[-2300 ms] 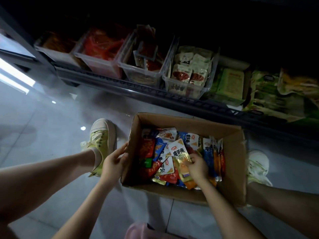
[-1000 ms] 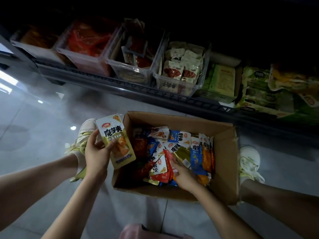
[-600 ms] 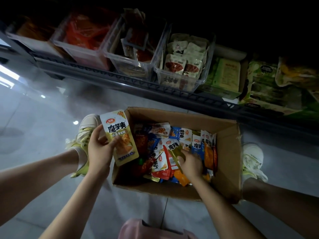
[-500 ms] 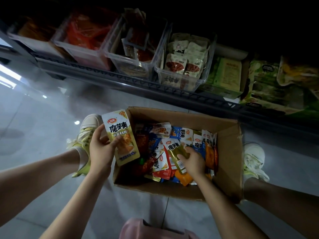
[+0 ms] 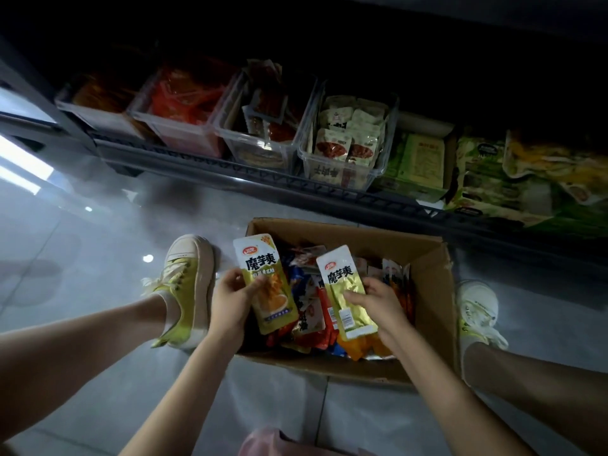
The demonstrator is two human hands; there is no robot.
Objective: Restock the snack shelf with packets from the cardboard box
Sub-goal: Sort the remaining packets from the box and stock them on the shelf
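Right hand (image 5: 378, 302) was still digging in the cardboard box (image 5: 431, 311) half a second ago, now it's lifted out a second yellow packet (image 5: 345, 291), fingers pinching its lower half over the box. Left hand (image 5: 232, 302) pinches the first yellow packet (image 5: 265, 284) at the box's left edge. Snack shelf (image 5: 263, 182) sits just behind, bins stocked.

Dim overall; glare streaks on the glossy floor (image 5: 65, 225) far left of both grips, shelf (image 5: 296, 189) beyond in deep shadow, edges bowed.
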